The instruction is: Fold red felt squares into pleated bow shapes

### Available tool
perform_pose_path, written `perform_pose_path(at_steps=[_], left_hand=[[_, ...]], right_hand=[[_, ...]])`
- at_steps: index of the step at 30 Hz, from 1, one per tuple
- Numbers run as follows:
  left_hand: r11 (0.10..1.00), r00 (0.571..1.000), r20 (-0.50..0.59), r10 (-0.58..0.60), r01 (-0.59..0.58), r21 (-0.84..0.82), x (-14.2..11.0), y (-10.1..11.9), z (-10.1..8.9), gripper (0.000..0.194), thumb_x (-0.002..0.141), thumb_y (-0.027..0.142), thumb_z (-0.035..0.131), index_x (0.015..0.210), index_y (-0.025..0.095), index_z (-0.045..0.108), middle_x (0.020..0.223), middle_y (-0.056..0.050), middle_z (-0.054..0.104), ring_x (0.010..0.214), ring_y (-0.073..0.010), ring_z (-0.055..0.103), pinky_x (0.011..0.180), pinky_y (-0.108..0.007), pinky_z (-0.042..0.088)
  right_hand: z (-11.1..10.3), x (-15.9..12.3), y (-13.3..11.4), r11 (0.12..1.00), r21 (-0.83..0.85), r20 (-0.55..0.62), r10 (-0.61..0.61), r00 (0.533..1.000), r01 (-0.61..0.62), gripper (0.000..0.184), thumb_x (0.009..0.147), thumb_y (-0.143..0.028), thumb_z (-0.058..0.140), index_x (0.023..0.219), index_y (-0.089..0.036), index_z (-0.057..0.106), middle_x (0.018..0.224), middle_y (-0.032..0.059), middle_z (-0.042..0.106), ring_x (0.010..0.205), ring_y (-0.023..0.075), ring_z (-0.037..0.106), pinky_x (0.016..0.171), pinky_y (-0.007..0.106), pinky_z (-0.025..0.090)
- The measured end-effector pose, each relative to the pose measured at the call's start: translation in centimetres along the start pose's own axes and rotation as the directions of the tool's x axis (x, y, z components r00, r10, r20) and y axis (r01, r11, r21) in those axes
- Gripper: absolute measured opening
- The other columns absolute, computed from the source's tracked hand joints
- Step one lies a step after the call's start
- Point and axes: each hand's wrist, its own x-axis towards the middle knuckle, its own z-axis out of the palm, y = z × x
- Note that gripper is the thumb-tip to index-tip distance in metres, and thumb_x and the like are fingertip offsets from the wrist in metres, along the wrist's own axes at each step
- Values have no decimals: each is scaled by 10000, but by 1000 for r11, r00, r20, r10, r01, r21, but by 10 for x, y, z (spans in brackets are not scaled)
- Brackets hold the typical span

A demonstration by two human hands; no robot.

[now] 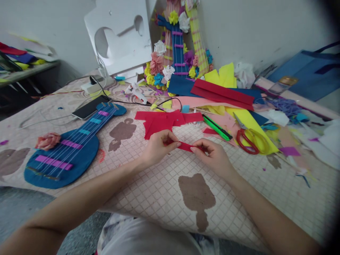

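Between my two hands a narrow red paper strip (185, 146) is held over the table's near middle. My left hand (160, 146) pinches its left end, and my right hand (209, 154) pinches the other end. Just beyond them lie several overlapping red paper pieces (162, 122). A green utility knife (217, 127) rests behind my right hand, with red- and yellow-handled scissors (248, 140) farther right. To the left lies a blue paper guitar (69, 152) with purple and light blue strips, pale strings and a pink paper flower (47, 141).
A hot glue gun (136, 92) and a black phone (90, 107) lie behind the guitar. Folded dark red paper (223, 94) tops a pile of coloured sheets. Decorated paper guitars (177, 46) and a white cut-out board (119, 35) stand against the wall. Scraps cover the right side.
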Motion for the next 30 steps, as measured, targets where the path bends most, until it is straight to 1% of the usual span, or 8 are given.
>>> perform_pose_path(at_steps=[8,13,17,19,22,24,27,30], left_hand=[[997,999,-3,44,-44,-59,1,-6,1,187,742,159,694,882,126,575,802,-29,630,757,-114,612,680,-233,494],[998,998,31,60,-60,-19,0,-6,1,175,758,160,678,903,126,585,790,-32,634,743,-119,611,670,-236,494],[997,997,42,71,-72,27,-2,-4,2,168,766,171,670,911,130,593,803,-37,645,751,-124,620,685,-244,503],[998,997,58,57,-58,17,-2,-2,3,214,757,195,685,939,127,596,855,-55,661,798,-142,636,720,-263,516],[1000,993,116,17,-16,-11,-3,0,4,290,726,235,723,964,117,606,888,-74,683,832,-166,655,755,-287,529],[1000,991,132,-4,1,19,-3,0,5,232,733,244,719,905,115,633,846,-69,691,788,-160,656,730,-278,530],[997,994,107,-11,2,83,-3,0,4,127,757,231,692,805,118,658,781,-54,687,715,-137,639,654,-241,516],[996,998,70,6,-11,85,-1,-2,2,110,752,216,696,793,119,665,736,-38,678,663,-115,621,593,-207,492]], right_hand=[[0,-1,-1,1000,-1,10,8,1000,-8,137,842,-319,575,776,-201,593,691,-10,574,616,123,500,537,250,370],[2,-1,-3,1000,13,57,10,998,-11,159,832,-353,594,810,-196,588,710,-14,573,606,115,475,544,251,364],[4,-1,-2,1000,-17,38,3,999,-2,127,839,-306,580,775,-197,583,691,-17,578,614,118,487,559,254,363],[5,-1,-2,1000,-28,28,-13,1000,14,115,843,-280,571,764,-198,585,684,-17,584,625,122,501,571,255,366],[7,-2,-2,1000,-15,36,-14,999,15,110,846,-274,565,776,-197,600,703,-10,605,643,128,521,584,258,380],[8,-2,-2,1000,7,53,-5,999,5,110,847,-283,565,797,-196,610,726,-4,620,659,133,533,594,262,393],[9,-3,-1,1000,24,76,11,997,-12,94,832,-290,589,825,-199,611,745,-3,624,671,136,538,600,266,402],[7,-2,2,999,-1,79,49,996,-49,122,809,-309,616,762,-198,598,658,-20,578,587,118,497,535,258,371]])
